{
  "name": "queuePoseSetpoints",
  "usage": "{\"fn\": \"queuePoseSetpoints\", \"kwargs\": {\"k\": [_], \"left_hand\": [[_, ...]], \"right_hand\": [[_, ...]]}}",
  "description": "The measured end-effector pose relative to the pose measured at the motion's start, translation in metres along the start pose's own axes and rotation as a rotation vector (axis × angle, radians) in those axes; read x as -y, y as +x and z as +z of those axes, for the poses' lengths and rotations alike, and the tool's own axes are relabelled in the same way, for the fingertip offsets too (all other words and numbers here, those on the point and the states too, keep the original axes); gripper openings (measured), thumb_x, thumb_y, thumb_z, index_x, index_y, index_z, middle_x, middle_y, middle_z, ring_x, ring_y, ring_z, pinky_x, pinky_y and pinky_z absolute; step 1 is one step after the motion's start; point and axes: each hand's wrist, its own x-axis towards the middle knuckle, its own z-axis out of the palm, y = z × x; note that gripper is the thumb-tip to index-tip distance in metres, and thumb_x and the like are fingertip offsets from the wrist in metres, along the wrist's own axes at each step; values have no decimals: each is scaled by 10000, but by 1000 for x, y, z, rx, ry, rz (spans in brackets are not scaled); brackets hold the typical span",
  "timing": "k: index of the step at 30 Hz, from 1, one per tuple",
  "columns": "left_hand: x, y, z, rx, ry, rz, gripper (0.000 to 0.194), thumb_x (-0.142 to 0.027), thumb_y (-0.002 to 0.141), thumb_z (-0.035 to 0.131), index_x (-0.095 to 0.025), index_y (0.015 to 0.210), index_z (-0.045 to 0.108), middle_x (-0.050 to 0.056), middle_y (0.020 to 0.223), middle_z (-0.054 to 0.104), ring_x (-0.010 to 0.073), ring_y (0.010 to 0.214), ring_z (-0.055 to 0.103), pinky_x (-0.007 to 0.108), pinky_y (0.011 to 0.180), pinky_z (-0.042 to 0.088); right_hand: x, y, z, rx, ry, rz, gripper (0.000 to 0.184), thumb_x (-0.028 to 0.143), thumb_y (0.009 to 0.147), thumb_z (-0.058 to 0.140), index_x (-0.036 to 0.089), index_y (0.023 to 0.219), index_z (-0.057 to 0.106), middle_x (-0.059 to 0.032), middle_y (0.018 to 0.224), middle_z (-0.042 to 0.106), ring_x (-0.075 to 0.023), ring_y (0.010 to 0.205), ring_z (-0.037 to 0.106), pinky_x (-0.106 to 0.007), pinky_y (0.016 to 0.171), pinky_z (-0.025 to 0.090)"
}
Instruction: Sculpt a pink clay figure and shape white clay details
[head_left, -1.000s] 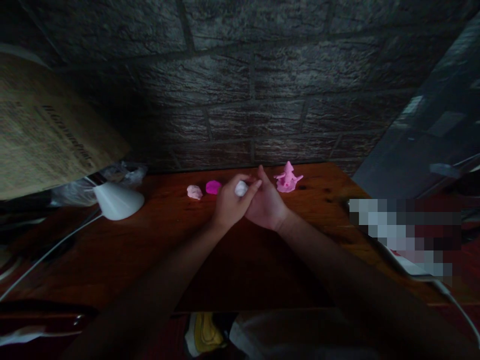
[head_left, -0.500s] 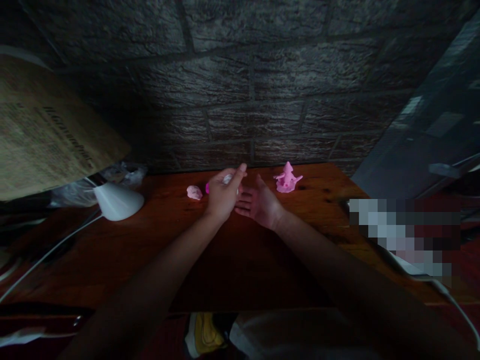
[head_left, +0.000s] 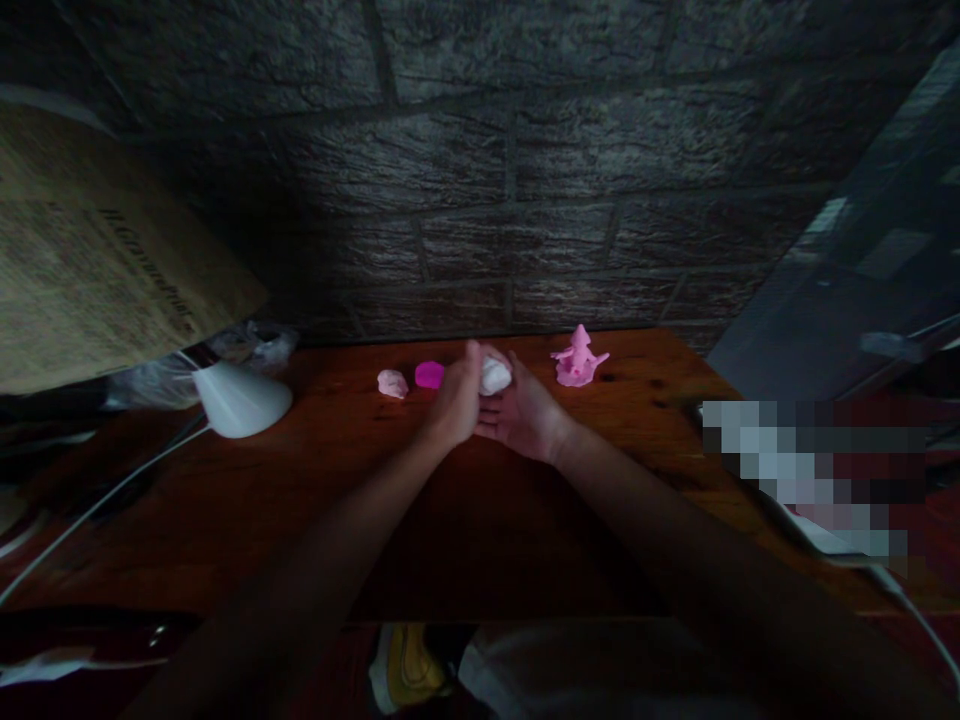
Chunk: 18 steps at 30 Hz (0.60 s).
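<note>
A white lump of modelling clay [head_left: 495, 375] sits between my two cupped hands above the wooden table. My left hand [head_left: 456, 402] curves round its left and far side, thumb raised. On the other side my right hand [head_left: 526, 410] has its palm turned inward, its thumb beside the lump and its fingers stretched towards my left hand. Left of the hands lie a bright magenta piece [head_left: 430, 375] and a pale pink lump [head_left: 392, 383]. A pink modelled figure [head_left: 580, 358] with a pointed top and arms spread stands on a flat base to the right.
The wooden table [head_left: 300, 480] meets a dark brick wall [head_left: 450, 180]. At left a lamp with a white cone base [head_left: 244, 400] and printed paper shade [head_left: 97, 250] trails a cable. A pixelated patch [head_left: 810, 470] covers something at the right edge.
The white lump has moved from my left hand's grasp to between both hands. My left hand has turned and shifted slightly right, uncovering the magenta piece. The view has shifted a little.
</note>
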Motion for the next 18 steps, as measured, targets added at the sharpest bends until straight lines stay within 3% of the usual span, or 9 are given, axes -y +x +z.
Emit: {"fn": "queuePoseSetpoints", "kwargs": {"k": [2, 5, 9, 12, 15, 18], "left_hand": [[0, -6, 1, 88, 183, 211, 672, -764, 940, 280, -239, 821, 682, 85, 878, 734, 220, 862, 699, 357, 766, 563], [-3, -10, 1, 83, 296, 394, 677, -655, 1008, 222, -227, 779, 694, 112, 1102, 738, 234, 1073, 679, 412, 966, 523], [-3, -8, 1, -65, 316, 419, 632, -536, 1056, 207, -218, 848, 713, 104, 1101, 740, 214, 1097, 672, 412, 990, 517], [-1, -5, 1, -144, 341, 413, 574, -474, 1072, 231, -212, 911, 716, 108, 1094, 742, 221, 1093, 672, 433, 998, 513], [1, -6, 3, -126, 366, 427, 509, -431, 1076, 264, -205, 980, 711, 111, 1112, 738, 223, 1106, 668, 435, 1002, 516], [3, -8, 5, -2, 390, 479, 396, -423, 1060, 365, -201, 1070, 693, 113, 1143, 727, 220, 1105, 666, 425, 990, 528]], "right_hand": [[3, 0, -1, 18, 55, -52, 595, 628, 1031, 239, 216, 851, 630, -67, 767, 673, -235, 883, 676, -419, 868, 552], [7, 0, -3, 64, 138, -140, 566, 595, 1035, 264, 225, 823, 636, -47, 751, 670, -220, 856, 669, -391, 851, 548], [6, 0, -3, 98, 87, -107, 566, 670, 985, 365, 208, 889, 678, -75, 803, 697, -236, 836, 667, -394, 809, 542], [3, 4, -6, 19, 19, -100, 560, 685, 969, 404, 207, 948, 694, -70, 790, 693, -222, 778, 647, -384, 774, 530], [4, 8, -9, -93, 78, -138, 570, 677, 977, 369, 207, 920, 686, -46, 690, 633, -201, 699, 608, -360, 727, 522], [9, 6, -10, -132, 191, -145, 581, 658, 988, 316, 213, 813, 646, -36, 616, 567, -216, 690, 604, -372, 712, 530]]}}
